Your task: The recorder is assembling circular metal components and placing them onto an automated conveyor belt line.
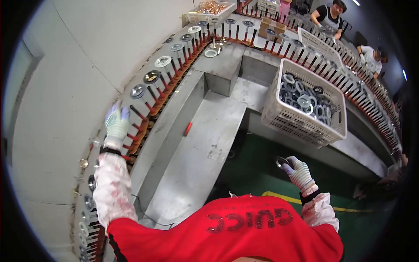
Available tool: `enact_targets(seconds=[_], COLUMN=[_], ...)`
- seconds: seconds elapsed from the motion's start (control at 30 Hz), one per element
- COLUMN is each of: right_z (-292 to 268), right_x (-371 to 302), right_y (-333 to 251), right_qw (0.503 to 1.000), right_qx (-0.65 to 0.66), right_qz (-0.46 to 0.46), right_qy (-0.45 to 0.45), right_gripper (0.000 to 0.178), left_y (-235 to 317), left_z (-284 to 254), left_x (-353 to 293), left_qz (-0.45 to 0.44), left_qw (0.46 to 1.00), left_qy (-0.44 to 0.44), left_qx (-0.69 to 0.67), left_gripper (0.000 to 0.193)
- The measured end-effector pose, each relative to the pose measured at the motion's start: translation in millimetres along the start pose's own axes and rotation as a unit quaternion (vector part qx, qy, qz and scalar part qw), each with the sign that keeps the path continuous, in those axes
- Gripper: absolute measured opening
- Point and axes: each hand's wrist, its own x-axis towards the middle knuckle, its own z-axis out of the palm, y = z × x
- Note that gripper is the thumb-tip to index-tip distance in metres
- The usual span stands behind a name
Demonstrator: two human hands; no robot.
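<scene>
My left hand [117, 125], in a striped white glove with pale purple fingertips, reaches over the curved line at the left. Its fingers are stretched out, and I see nothing held in them. Beside it stand red-and-black posts [139, 112] in a row along the line. The nearest round metal part [138, 91] sits just beyond my fingertips, with a gold-toned disc [152, 77] behind it. At the right, over the green floor, my gloved right hand [301, 173] is closed on a thin dark metal ring [281, 162]. The ring is tilted, and fingers cover part of it.
A pale plastic crate [271, 114] full of metal rings [304, 101] stands on the inner ledge. A red stick-like piece [187, 129] lies on the grey metal bench [200, 153]. Coppery parts fill a far basket [192, 18]. Two people [329, 19] work at the far right.
</scene>
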Motion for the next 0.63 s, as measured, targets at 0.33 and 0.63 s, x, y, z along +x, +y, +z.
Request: enact_targets(seconds=[0.33,0.63], right_z=[-85,-137], right_x=[63,188], right_y=[25,157], right_qw=[0.970,0.918], right_qx=[-0.002,0.213], right_qz=[-0.101,-0.037], right_qy=[0.222,0.333], right_gripper=[0.028,0.039], left_y=[1,36], left_z=[156,126], left_x=[177,171], left_qz=[-0.052,-0.191], left_qw=[0.990,0.967], left_qy=[-0.115,-0.131], left_qx=[-0.057,0.109], left_gripper=[0.039,0.050])
